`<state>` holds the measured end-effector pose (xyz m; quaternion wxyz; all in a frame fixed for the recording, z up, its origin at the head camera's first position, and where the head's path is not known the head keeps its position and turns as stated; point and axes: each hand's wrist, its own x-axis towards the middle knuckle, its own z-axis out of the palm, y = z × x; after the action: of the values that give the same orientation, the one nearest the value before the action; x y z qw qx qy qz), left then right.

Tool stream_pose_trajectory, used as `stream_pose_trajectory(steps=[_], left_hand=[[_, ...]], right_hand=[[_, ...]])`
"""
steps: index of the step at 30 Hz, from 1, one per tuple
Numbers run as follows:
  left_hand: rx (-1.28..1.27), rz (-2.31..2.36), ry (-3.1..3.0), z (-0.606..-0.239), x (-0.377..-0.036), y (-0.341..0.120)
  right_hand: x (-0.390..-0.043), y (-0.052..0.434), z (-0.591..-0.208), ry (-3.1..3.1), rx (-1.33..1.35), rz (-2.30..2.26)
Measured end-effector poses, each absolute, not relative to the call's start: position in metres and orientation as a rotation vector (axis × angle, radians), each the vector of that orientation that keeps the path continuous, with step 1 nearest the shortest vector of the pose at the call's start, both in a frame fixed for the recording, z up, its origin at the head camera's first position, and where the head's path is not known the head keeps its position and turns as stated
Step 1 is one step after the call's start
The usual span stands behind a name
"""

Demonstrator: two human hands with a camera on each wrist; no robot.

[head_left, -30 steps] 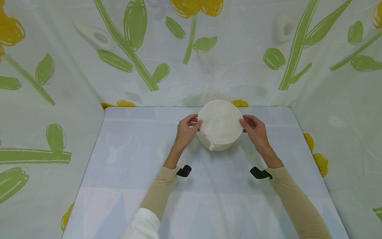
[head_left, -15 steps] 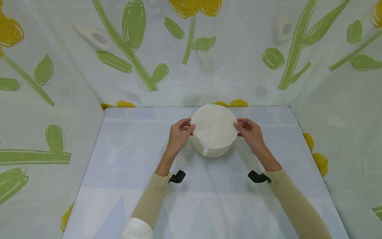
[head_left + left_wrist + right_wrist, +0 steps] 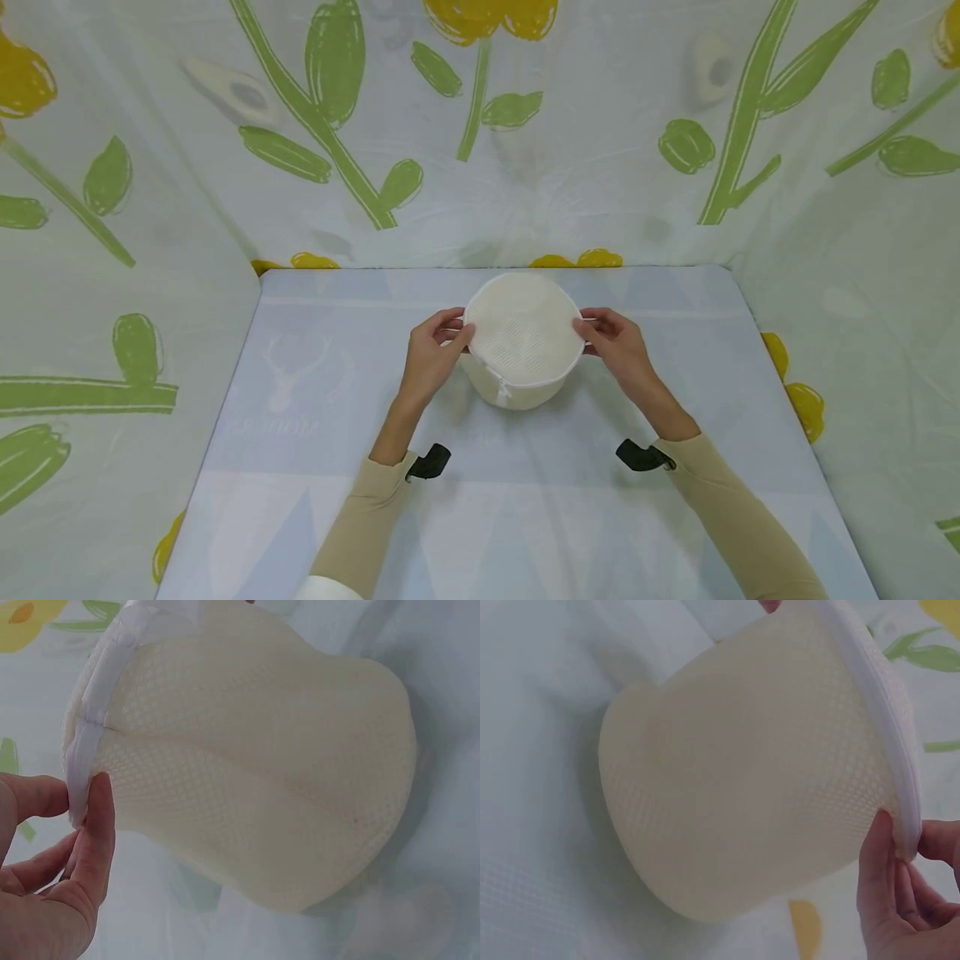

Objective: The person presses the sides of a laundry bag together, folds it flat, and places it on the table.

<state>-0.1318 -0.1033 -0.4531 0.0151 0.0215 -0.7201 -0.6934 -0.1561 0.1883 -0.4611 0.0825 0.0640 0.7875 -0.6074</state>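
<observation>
A round cream mesh laundry bag point(image 3: 522, 337) with a white zipped rim stands upright mid-table. My left hand point(image 3: 431, 358) pinches the rim on its left side, thumb and fingers on the white band point(image 3: 84, 761). On the opposite side my right hand point(image 3: 617, 350) pinches the rim point(image 3: 900, 787) the same way. The wrist views show the bag's mesh wall point(image 3: 255, 787) point(image 3: 742, 787) bulging between the two hands. A small white zipper pull point(image 3: 502, 390) hangs at the bag's front.
The table point(image 3: 300, 392) wears a pale blue cloth with a faint deer print. Floral curtain walls point(image 3: 120, 208) with green stems and yellow flowers close in the back and both sides. Black wrist mounts point(image 3: 429, 462) sit on both tan sleeves.
Both hands have drawn the bag toward me and slightly left along the table, keeping their pinch on its rim.
</observation>
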Motion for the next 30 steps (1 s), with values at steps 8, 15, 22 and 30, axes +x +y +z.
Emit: stream_pose_trajectory(steps=[8, 15, 22, 30], left_hand=[[0.056, -2.205, -2.182, -0.454, -0.122, -0.111], [0.126, -2.219, -2.172, -0.454, -0.114, -0.116], [0.198, -2.169, -2.237, -0.457, -0.108, -0.119], [0.244, -2.17, -2.271, -0.464, -0.107, -0.121]], right_hand=[[-0.149, 0.182, -0.462, 2.313, 0.145, -1.821], [-0.143, 0.176, -0.462, 2.276, 0.098, -1.83], [-0.141, 0.173, -0.466, 2.281, 0.081, -1.798], [-0.141, 0.172, -0.474, 2.325, 0.084, -1.752]])
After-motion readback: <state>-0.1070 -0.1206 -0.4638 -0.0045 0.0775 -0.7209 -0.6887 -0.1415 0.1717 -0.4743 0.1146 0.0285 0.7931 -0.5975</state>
